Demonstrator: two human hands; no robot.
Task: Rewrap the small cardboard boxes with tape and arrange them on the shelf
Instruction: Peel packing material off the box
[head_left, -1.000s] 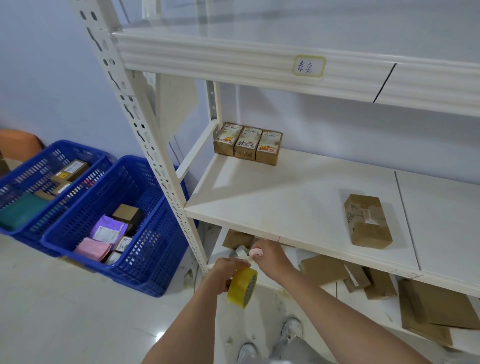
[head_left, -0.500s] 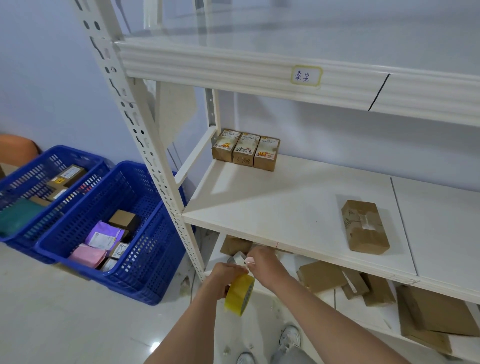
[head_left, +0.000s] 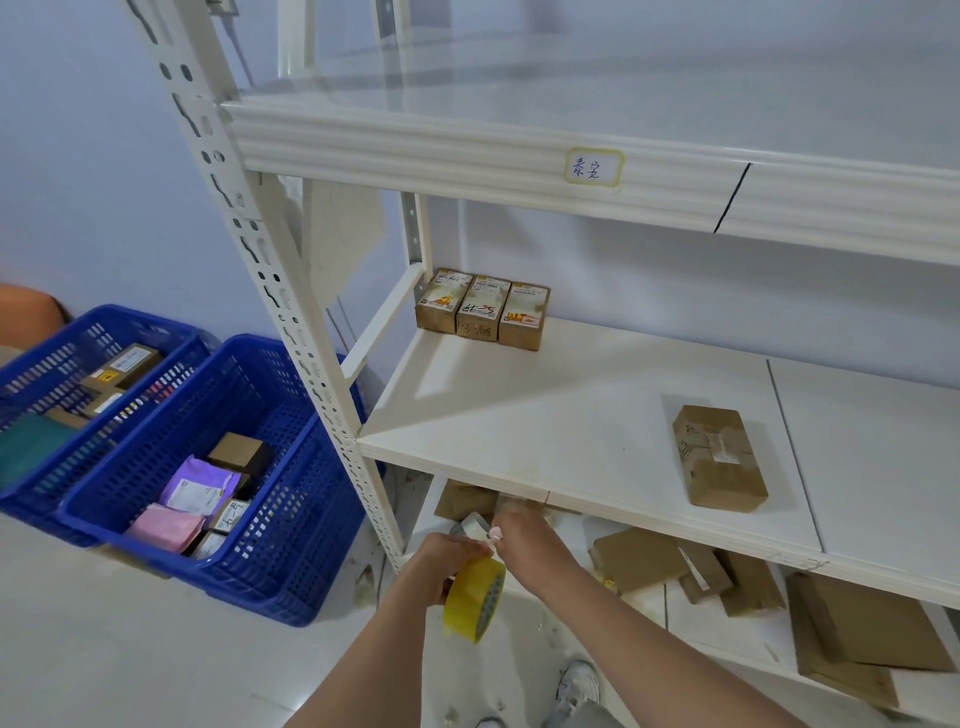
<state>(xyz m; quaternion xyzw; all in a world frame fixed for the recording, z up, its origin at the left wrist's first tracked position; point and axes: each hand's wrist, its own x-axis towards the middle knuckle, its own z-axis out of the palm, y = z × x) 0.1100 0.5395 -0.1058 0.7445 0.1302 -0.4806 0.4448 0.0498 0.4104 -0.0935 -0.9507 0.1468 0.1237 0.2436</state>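
Observation:
My left hand (head_left: 441, 564) grips a yellow roll of tape (head_left: 475, 597) below the front edge of the middle shelf (head_left: 571, 415). My right hand (head_left: 524, 538) pinches the tape's loose clear end (head_left: 475, 525) just above the roll. Three small taped cardboard boxes (head_left: 483, 309) stand in a row at the shelf's back left corner. A brown cardboard box (head_left: 719, 457) with clear tape lies flat on the same shelf, to the right of my hands.
Two blue plastic baskets (head_left: 291, 545) with small boxes and pink and purple pouches sit on the floor at the left. The lower shelf holds several flattened cardboard pieces (head_left: 727, 571). A white perforated upright post (head_left: 291, 332) stands between the baskets and the shelf.
My hands and the tape roll stay in almost the same place. The camera view has tilted slightly upward.

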